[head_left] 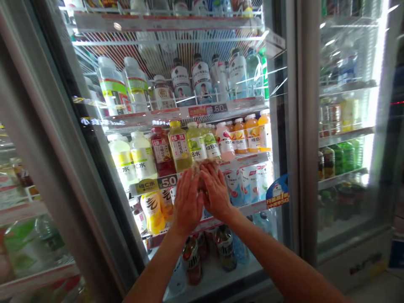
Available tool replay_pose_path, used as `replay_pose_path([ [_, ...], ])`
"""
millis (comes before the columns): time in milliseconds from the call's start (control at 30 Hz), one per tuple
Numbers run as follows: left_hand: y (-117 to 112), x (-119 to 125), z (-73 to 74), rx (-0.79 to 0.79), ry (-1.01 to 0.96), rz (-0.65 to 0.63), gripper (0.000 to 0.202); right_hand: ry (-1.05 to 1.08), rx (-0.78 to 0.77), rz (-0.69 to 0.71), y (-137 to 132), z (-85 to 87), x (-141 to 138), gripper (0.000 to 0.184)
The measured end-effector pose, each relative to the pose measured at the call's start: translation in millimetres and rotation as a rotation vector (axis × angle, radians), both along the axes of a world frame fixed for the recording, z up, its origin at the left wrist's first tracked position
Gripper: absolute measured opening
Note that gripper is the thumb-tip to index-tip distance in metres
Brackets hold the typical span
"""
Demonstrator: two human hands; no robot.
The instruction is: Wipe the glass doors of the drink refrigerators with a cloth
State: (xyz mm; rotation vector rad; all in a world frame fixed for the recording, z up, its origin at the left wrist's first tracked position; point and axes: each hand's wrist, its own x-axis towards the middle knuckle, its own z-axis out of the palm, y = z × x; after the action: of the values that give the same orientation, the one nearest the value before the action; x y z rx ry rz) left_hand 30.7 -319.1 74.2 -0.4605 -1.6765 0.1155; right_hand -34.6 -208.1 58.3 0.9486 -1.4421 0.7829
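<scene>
A crumpled, light brownish cloth [206, 161] is against the glass door of a lit drinks fridge, at the height of the bottle shelf. My right hand [216, 191] lies over the cloth and presses it to the glass, fingers pointing up. Close beside it, my left hand [186, 206] is flat with fingers stretched out. Its thumb side meets the cloth and the right hand; whether cloth lies under its fingers is hidden. Behind the glass stand a yellow bottle [179, 147], a dark red bottle [162, 153] and a green-labelled bottle [211, 143].
The metal door frame [94, 168] runs down the left. A blue round sticker [277, 191] is at the glass's right edge. Another glass-fronted fridge [344, 168] stands to the right, and packaged goods [34, 235] show at left. Several orange bottles [252, 132] fill the shelf's right end.
</scene>
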Motion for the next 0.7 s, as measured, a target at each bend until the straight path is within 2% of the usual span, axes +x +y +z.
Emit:
replay_pose_path([
  [67, 17.2, -10.3, 6.7, -0.057, -0.069, -0.05, 0.061, 0.025, 0.038, 0.119, 8.5, -0.5, -1.9, 0.069],
  [100, 23.3, -15.7, 8.7, -0.062, -0.08, -0.026, 0.06, 0.037, 0.036, 0.156, 15.3, -1.5, -5.1, 0.069],
  [200, 23.9, -23.8, 10.6, -0.028, -0.033, 0.153, 0.059, 0.02, -0.091, 0.105, 36.5, -7.6, -19.6, 0.066],
  [300, -8.4, -9.7, 16.0, 0.04, 0.018, 0.269, 0.055, -0.024, -0.205, -0.078, 47.1, -16.3, -32.4, 0.064],
  [400, -55.1, 16.0, 30.4, 0.26, 0.108, 0.301, 0.053, -0.02, -0.164, -0.187, 44.2, -23.1, -35.7, 0.063],
  [467, -72.1, 24.1, 38.8, 0.391, 0.189, 0.303, 0.053, -0.029, -0.155, -0.23, 38.9, -25.5, -33.9, 0.062],
  [533, -67.8, 19.1, 40.1, 0.38, 0.225, 0.281, 0.057, -0.042, -0.163, -0.259, 34.5, -26.7, -31.9, 0.061],
  [633, -39.1, -1.7, 30.2, 0.226, 0.201, 0.248, 0.062, -0.044, -0.163, -0.27, 33.0, -28.0, -31.8, 0.059],
  [700, -30.4, -9.0, 23.4, 0.14, 0.161, 0.242, 0.058, -0.033, -0.159, -0.271, 33.9, -28.8, -33.2, 0.058],
])
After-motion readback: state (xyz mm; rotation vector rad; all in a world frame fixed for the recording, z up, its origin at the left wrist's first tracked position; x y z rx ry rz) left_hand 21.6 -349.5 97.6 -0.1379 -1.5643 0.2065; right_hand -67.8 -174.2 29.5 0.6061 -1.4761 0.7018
